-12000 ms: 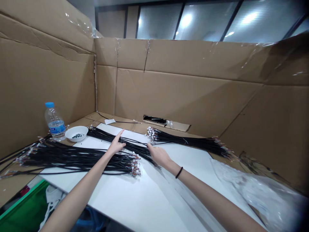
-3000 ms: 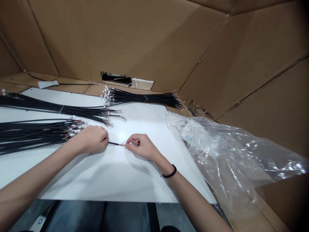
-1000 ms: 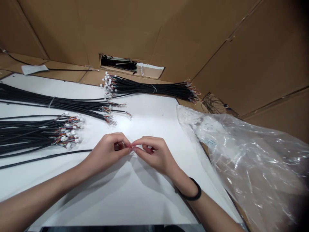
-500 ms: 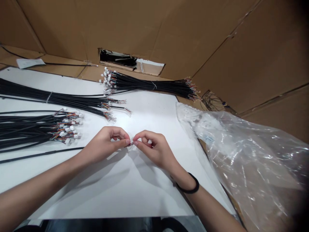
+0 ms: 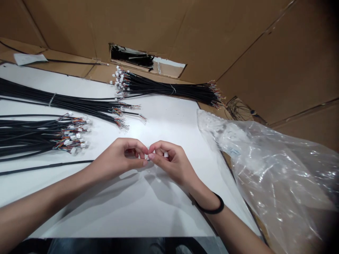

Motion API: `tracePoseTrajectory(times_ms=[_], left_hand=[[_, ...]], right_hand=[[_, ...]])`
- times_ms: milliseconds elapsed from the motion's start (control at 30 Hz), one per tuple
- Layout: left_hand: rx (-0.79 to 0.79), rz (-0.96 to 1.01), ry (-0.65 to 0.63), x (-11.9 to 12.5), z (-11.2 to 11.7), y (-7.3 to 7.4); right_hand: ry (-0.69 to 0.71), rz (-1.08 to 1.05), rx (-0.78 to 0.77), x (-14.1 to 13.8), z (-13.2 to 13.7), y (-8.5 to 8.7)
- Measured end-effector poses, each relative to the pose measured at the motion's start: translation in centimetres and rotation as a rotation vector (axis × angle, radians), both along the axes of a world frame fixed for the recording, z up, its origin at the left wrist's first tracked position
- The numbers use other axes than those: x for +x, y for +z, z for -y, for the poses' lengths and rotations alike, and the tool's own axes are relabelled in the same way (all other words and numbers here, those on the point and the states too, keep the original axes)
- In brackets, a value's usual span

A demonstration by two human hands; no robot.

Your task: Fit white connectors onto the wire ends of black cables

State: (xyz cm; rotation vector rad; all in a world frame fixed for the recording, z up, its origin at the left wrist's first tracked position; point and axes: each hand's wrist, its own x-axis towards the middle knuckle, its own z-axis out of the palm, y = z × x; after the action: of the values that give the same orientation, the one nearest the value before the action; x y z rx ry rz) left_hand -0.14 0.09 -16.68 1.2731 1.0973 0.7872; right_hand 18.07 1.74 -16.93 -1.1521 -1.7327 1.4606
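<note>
Head camera view: both hands are seen brought close together above a smooth white flat board. By the left hand, the end of a single slim black round-sheathed cable is held; its fingers are curled, and thumb and forefinger are nearly closed around thin bared wires. The cable is laid along the board from the left edge and is hidden under the wrist. The right hand is also curled, its thumb and forefinger pinched beside the same wires; whether they are gripped cannot be told. A small white block-shaped connector is kept among its folded fingers. Farther left, black cables with white connectors and frayed coloured wires are spread in a loose pile. Behind it, a tied cable bundle is placed, and another waisted bundle is laid near the creased brown cardboard wall. At right, a glossy, wrinkled transparent plastic bag is spread.
</note>
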Motion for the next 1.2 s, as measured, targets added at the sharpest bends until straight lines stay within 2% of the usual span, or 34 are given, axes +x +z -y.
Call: tracePoseTrajectory(times_ms=[200, 267, 433, 533, 700, 933, 1067, 1200], left_hand=[[0.022, -0.063, -0.031, -0.1, 0.1, 0.1], [0.029, -0.070, -0.022, -0.2, 0.1, 0.0], [0.006, -0.076, -0.012, -0.4, 0.0, -0.1], [-0.024, -0.077, -0.021, -0.4, -0.1, 0.2], [-0.039, -0.046, -0.002, -0.5, 0.0, 0.6], [-0.083, 0.044, 0.073, -0.6, 0.0, 0.3], [-0.073, 0.090, 0.085, -1.0, -0.2, 0.1], [-0.050, 0.138, 0.046, -1.5, -0.5, -0.2]], right_hand=[[0.006, -0.070, -0.060, -0.1, 0.1, 0.0], [-0.025, -0.158, -0.161, 0.0, 0.0, 0.3], [-0.119, -0.393, -0.533, 0.2, -0.3, 1.3], [-0.140, -0.388, -0.602, 0.5, -0.4, 1.4], [-0.182, -0.379, -0.575, 0.9, -0.6, 1.0], [-0.179, -0.426, -0.506, 0.8, -1.0, 0.6], [-0.215, -0.446, -0.420, 0.0, -1.6, 1.6], [-0.149, -0.500, -0.358, -1.4, -1.7, 3.5]])
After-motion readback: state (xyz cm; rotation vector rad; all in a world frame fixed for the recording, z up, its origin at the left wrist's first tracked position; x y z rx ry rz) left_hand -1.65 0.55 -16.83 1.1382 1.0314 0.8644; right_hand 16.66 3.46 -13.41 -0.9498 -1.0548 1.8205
